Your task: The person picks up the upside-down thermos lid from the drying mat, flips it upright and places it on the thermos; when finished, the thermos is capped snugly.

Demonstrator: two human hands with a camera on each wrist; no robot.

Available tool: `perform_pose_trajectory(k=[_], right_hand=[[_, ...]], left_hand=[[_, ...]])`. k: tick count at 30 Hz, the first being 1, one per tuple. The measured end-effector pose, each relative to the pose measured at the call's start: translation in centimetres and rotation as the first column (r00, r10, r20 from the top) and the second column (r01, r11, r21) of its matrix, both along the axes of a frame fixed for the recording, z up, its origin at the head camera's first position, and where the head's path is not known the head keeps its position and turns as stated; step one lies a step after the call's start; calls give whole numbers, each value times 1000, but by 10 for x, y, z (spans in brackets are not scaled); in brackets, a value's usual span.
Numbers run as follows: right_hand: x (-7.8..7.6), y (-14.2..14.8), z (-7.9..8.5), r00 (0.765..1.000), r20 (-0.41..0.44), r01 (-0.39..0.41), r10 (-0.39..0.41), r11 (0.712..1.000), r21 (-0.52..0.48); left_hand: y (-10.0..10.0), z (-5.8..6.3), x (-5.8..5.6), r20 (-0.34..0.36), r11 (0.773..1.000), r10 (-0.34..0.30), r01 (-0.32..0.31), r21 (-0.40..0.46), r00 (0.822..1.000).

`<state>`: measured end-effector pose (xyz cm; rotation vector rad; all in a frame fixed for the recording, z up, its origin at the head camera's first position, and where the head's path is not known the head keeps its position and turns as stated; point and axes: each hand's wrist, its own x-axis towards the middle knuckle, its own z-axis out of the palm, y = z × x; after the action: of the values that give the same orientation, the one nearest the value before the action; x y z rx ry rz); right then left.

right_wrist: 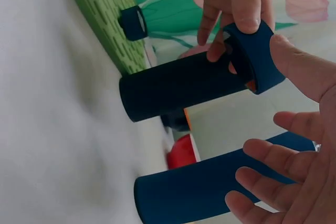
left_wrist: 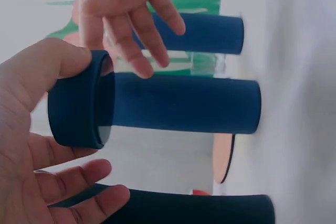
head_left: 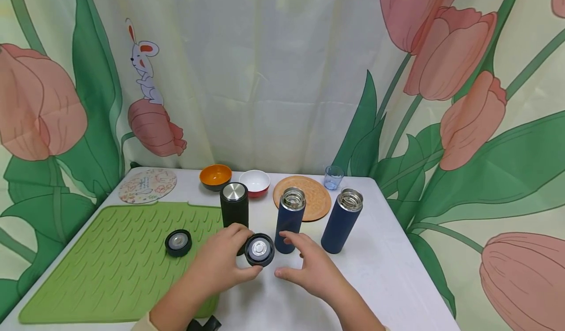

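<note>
My left hand (head_left: 225,262) pinches a dark bottle lid (head_left: 259,250) between thumb and fingers, its silver inner face turned toward the head camera. To its right, my right hand (head_left: 311,269) is spread, with thumb and fingers apart and nothing between them. Just beyond the hands stands a navy bottle (head_left: 289,225) with an uncapped steel mouth. A second navy bottle (head_left: 340,225), also uncapped, is farther right. Behind the left hand rises a black bottle (head_left: 234,206) with a silver-topped cap; the hand hides its lower part.
Another dark lid (head_left: 178,242) lies on the green ribbed mat (head_left: 123,267) at left. Along the back are a round printed mat (head_left: 147,186), an orange bowl (head_left: 215,175), a white-and-red bowl (head_left: 255,181), a round wooden board (head_left: 318,198) and a clear glass (head_left: 333,178).
</note>
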<state>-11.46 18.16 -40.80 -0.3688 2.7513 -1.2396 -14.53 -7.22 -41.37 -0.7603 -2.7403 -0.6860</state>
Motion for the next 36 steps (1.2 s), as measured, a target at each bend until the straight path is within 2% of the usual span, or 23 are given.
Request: perform_pose_trajectory(k=[5,11,19,25,36], right_hand=[[1,-1,-3,1000,1,-23,23,1000,-19],[3,-4,-7,997,-40,-64,63,998,-26],[3,-10,-12,993,-84,-89,87,996,-20],[3,-12,-13,991,-98,-92,90,996,-10],[4,-12,-16,991,-109,-81,79,997,-12]], left_hand=[[4,-5,2,-11,998,-47,47,29,999],[6,-10,4,-61,996,-80,82,29,995],[8,-13,6,-50,992,-117,119,35,992],[7,-14,7,-67,991,-124,127,38,990],[8,-19,7,-11,993,-110,110,50,994]])
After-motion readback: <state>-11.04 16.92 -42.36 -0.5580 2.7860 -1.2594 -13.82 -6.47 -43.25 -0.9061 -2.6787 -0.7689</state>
